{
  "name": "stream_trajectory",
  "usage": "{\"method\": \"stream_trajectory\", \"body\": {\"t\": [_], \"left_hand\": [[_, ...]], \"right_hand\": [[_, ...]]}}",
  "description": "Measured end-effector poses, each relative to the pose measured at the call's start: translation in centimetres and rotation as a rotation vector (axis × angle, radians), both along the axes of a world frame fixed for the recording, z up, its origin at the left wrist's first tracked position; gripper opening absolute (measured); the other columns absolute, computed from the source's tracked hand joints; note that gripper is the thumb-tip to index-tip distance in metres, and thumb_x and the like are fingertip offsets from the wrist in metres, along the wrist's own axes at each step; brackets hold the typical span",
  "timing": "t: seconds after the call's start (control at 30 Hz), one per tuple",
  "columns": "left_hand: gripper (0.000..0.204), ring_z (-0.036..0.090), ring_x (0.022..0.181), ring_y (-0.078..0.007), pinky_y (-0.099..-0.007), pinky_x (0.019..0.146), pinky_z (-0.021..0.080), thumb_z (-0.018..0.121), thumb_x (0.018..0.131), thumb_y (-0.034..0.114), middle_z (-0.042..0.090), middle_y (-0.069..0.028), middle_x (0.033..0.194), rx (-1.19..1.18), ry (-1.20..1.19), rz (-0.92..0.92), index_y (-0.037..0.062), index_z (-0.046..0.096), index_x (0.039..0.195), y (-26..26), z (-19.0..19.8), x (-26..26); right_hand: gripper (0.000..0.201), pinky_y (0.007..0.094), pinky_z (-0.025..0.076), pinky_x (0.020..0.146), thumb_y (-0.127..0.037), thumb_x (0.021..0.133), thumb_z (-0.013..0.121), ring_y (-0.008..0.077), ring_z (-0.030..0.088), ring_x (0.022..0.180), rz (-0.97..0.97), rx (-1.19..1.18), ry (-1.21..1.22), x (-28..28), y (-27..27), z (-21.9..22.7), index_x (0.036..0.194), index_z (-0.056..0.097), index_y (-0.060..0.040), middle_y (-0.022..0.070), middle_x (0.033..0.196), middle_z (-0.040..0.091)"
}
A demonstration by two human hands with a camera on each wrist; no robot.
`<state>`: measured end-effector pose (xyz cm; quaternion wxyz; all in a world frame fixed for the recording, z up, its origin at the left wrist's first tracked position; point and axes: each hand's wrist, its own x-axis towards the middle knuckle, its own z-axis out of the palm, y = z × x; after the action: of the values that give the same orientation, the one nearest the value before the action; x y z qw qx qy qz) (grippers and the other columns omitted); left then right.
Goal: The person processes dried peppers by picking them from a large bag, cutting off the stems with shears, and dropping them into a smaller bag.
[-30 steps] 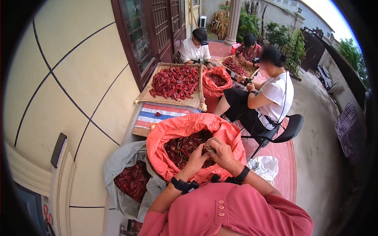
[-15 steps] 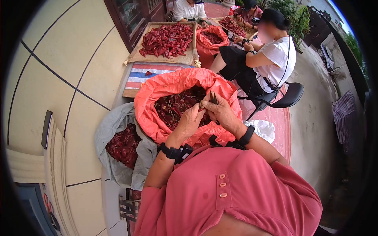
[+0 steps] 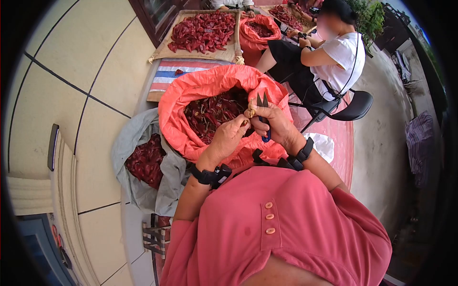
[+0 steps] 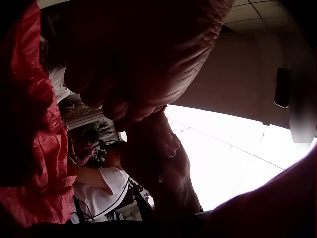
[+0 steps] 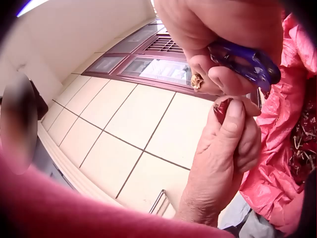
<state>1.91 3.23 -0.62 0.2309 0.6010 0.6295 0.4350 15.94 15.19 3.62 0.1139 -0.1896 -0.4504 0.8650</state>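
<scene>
Over a large red woven sack point(image 3: 174, 102) of dried red chilies, both hands meet close together. My left hand point(image 3: 228, 139) pinches a dried red chili point(image 5: 222, 110) between thumb and fingers; its dark end pokes out in the right wrist view. My right hand point(image 3: 276, 123) holds small scissors point(image 3: 262, 101), blades pointing up and slightly parted, with blue handles point(image 5: 252, 67) against the palm. Between that hand's fingertips sits a dry, pale brown bit point(image 5: 196, 81). The left wrist view is dark and shows mainly the hands' outlines.
A grey sack point(image 3: 136, 126) of chilies stands at the left. Beyond lie a striped sheet point(image 3: 167, 81) and a woven tray point(image 3: 169, 56) heaped with chilies, beside another red sack point(image 3: 250, 45). A person point(image 3: 336, 62) sits on a black chair point(image 3: 358, 105) at the right; others work behind.
The head view has tilted down, so the far people slip out at the top. My hands have drawn slightly apart, and the scissors now show clearly, held upright in the right hand.
</scene>
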Motion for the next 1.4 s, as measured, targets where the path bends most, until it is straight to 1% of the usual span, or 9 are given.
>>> {"method": "stream_trajectory", "body": {"t": [0.23,0.4,0.5,0.7,0.77,1.0,1.2,1.3,1.4], "left_hand": [[0.022,0.059,0.089,-0.0342,-0.0426,0.077,0.047,0.065,0.082,0.011,0.062,-0.0146,0.092,-0.087,0.369,0.388,0.0033,0.055,0.1,-6.5,-2.0,-6.2],[0.031,0.055,0.096,-0.0299,-0.0438,0.08,0.043,0.071,0.076,0.009,0.06,-0.0097,0.097,-0.48,0.654,0.678,0.0108,0.058,0.104,-15.7,-6.2,-12.9],[0.039,0.055,0.099,-0.0291,-0.0437,0.086,0.043,0.071,0.076,0.008,0.059,-0.0116,0.104,-0.443,0.901,0.785,0.0109,0.058,0.112,-18.2,-7.7,-14.4],[0.032,0.057,0.098,-0.0293,-0.0381,0.086,0.047,0.064,0.081,0.006,0.058,-0.0137,0.105,-0.304,0.059,0.444,0.0034,0.059,0.112,-8.9,-7.7,-12.5],[0.027,0.063,0.082,-0.0257,-0.0353,0.078,0.05,0.059,0.084,0.005,0.057,-0.0143,0.11,-0.299,0.028,0.237,0.0006,0.06,0.111,-4.3,-8.1,-9.7],[0.03,0.05,0.122,-0.0382,-0.0428,0.1,0.043,0.058,0.083,0.013,0.038,-0.0195,0.145,-0.447,0.157,-0.238,0.0015,0.063,0.11,6.9,-15.9,-1.5],[0.03,0.054,0.115,-0.0374,-0.0426,0.097,0.045,0.052,0.085,0.011,0.052,-0.0197,0.13,-0.497,0.18,-0.133,-0.0002,0.063,0.111,9.2,-19.2,0.0],[0.028,0.058,0.105,-0.0358,-0.0403,0.094,0.046,0.051,0.085,0.006,0.056,-0.0211,0.121,-0.326,0.172,-0.101,-0.0059,0.061,0.109,7.3,-19.2,-1.8],[0.028,0.059,0.109,-0.0274,-0.0345,0.093,0.048,0.052,0.087,0.003,0.055,-0.0159,0.125,-0.22,-0.036,0.004,-0.0056,0.06,0.113,4.1,-16.4,-3.4]], "right_hand": [[0.01,0.0193,0.032,0.046,-0.015,0.093,0.062,0.0012,0.039,0.052,-0.374,0.569,-0.28,5.6,2.5,-1.2,0.091,0.057,-0.0066,-0.0048,0.072,0.054],[0.007,0.0224,0.039,0.048,-0.008,0.086,0.062,0.0056,0.048,0.057,-0.773,0.903,-0.702,14.4,4.7,-12.8,0.091,0.059,-0.0037,0.0007,0.076,0.06],[0.008,0.0244,0.041,0.047,-0.008,0.085,0.061,0.0081,0.052,0.055,-0.83,0.594,-0.871,18.1,4.8,-17.8,0.09,0.059,-0.0024,0.0021,0.077,0.062],[0.026,0.0249,0.036,0.039,-0.005,0.08,0.06,0.0085,0.047,0.048,-0.701,0.491,-1.062,21.3,2.9,-25.4,0.106,0.058,-0.003,0.0019,0.078,0.058],[0.027,0.0251,0.034,0.039,-0.005,0.081,0.057,0.0081,0.044,0.047,-0.635,0.379,-1.07,21.4,2.0,-25.1,0.108,0.058,-0.0038,0.0006,0.079,0.057],[0.018,0.0235,0.033,0.041,-0.009,0.088,0.057,0.0054,0.04,0.046,-0.661,0.473,-0.97,20.3,-0.7,-21.0,0.105,0.059,-0.0029,0.0026,0.085,0.064],[0.017,0.0209,0.032,0.042,-0.008,0.09,0.057,0.0032,0.046,0.054,-0.665,0.501,-0.828,20.0,-2.6,-18.3,0.106,0.06,-0.0018,0.0036,0.09,0.066],[0.017,0.0218,0.045,0.066,-0.003,0.09,0.057,0.0101,0.061,0.084,-0.668,0.47,-0.905,18.2,-2.8,-13.3,0.105,0.06,0.0009,0.0052,0.092,0.065],[0.014,0.0238,0.046,0.077,-0.002,0.09,0.057,0.0109,0.061,0.088,-0.618,0.549,-0.774,15.8,-1.9,-10.1,0.103,0.061,0.0007,0.0037,0.092,0.064]]}}
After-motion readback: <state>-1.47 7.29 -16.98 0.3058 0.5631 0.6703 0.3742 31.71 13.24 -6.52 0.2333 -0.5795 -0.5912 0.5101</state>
